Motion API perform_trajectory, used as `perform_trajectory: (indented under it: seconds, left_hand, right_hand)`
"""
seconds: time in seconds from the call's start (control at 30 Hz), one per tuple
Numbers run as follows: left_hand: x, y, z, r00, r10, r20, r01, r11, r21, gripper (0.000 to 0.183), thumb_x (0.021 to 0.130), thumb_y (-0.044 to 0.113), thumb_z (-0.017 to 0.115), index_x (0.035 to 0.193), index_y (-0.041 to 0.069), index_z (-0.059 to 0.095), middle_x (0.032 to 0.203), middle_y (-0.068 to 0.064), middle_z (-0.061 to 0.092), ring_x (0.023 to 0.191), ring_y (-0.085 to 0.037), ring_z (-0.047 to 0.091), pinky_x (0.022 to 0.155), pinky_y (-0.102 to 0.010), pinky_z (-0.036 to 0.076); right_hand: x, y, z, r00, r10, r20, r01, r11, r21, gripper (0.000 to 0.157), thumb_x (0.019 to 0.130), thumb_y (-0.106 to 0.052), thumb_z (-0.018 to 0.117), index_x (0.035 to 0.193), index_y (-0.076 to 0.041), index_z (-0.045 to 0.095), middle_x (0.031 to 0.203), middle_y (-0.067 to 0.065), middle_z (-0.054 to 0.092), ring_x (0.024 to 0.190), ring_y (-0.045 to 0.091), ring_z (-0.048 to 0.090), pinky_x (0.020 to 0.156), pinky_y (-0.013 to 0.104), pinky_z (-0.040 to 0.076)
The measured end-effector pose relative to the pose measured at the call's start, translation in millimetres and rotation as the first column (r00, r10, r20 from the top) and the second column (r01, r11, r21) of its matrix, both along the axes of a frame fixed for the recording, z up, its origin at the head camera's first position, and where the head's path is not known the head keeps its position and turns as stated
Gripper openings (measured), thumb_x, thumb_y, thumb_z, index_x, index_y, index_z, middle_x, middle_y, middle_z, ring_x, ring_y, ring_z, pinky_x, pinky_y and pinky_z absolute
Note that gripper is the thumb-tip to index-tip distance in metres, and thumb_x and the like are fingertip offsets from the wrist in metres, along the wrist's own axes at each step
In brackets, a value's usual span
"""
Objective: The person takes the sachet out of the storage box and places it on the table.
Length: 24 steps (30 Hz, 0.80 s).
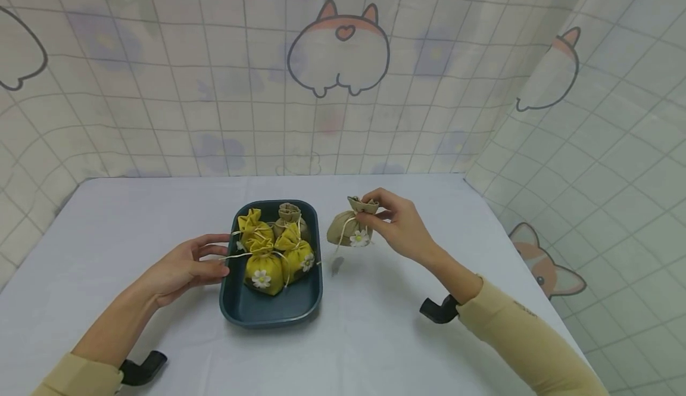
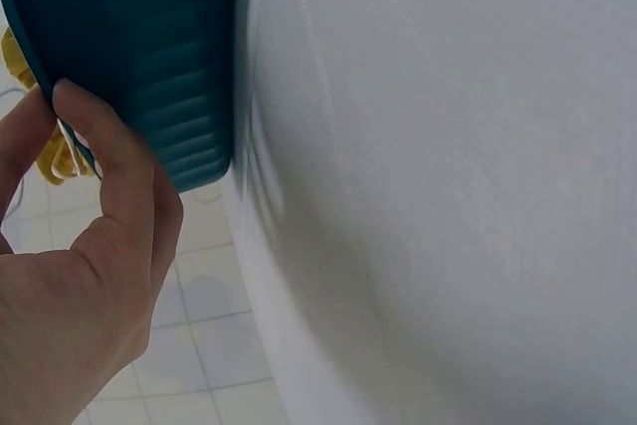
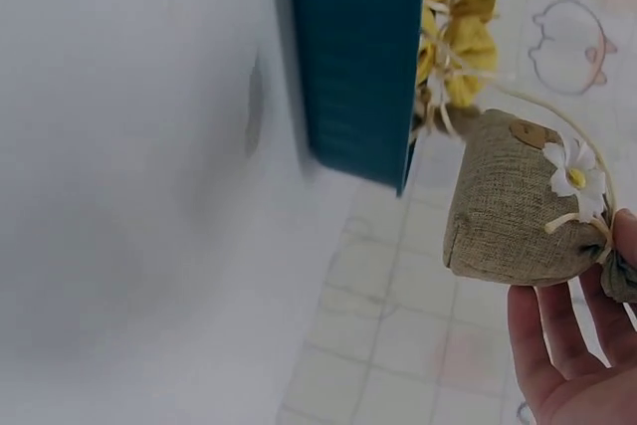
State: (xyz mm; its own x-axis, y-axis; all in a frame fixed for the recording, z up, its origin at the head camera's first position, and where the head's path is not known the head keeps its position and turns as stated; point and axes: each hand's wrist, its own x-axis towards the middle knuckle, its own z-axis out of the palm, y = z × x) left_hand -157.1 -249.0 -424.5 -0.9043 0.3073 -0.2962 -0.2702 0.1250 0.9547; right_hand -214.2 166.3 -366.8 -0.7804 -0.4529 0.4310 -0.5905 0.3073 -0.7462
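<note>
My right hand pinches a beige drawstring pouch by its gathered neck, to the right of a dark teal tray. The pouch hangs above the table, with a shadow below it. In the right wrist view, the pouch shows a white daisy and a brown tag. My left hand is at the tray's left rim; in the left wrist view its fingertips pinch the tray's edge. Inside the tray sit yellow pouches with cords and daisies, and one beige pouch at the back right.
A white cloth covers the table. Behind it and at the sides hangs a checked curtain with cartoon corgi prints. A black curved piece sticks out at the right wrist, and another at the left.
</note>
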Motion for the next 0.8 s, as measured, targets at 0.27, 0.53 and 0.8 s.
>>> perform_trajectory:
  seconds: [0.27, 0.53, 0.8]
  left_hand:
    - [-0.9, 0, -3.0, 1.000, 0.003, 0.013, -0.003, 1.000, -0.003, 0.085, 0.093, 0.003, 0.074, 0.159, -0.003, 0.022, 0.143, -0.026, 0.042, 0.107, -0.024, 0.065, 0.090, -0.038, 0.058]
    - [-0.9, 0, -4.5, 1.000, 0.006, 0.015, -0.006, 1.000, 0.009, 0.085, 0.093, 0.003, 0.074, 0.159, -0.003, 0.021, 0.143, -0.026, 0.041, 0.108, -0.023, 0.065, 0.090, -0.038, 0.058]
    - [-0.5, 0, -1.5, 1.000, 0.008, 0.010, -0.008, 1.000, 0.008, 0.084, 0.094, 0.003, 0.073, 0.159, -0.002, 0.021, 0.143, -0.026, 0.041, 0.107, -0.023, 0.064, 0.090, -0.038, 0.058]
  right_hand:
    - [-18.9, 21, -11.0, 0.993, -0.089, 0.072, 0.089, 0.996, 0.001, 0.017, 0.095, -0.006, 0.074, 0.111, -0.003, 0.067, 0.105, 0.009, 0.071, 0.095, 0.020, 0.068, 0.080, 0.032, 0.060]
    - [-36.9, 41, -19.8, 0.981, -0.168, 0.101, 0.165, 0.985, 0.042, 0.019, 0.096, -0.008, 0.074, 0.112, -0.002, 0.066, 0.108, 0.011, 0.071, 0.100, 0.024, 0.069, 0.081, 0.030, 0.059]
    - [-55.6, 60, -33.3, 0.962, -0.238, 0.137, 0.225, 0.969, 0.101, 0.022, 0.097, -0.015, 0.074, 0.116, -0.004, 0.067, 0.110, 0.012, 0.073, 0.104, 0.030, 0.069, 0.083, 0.043, 0.054]
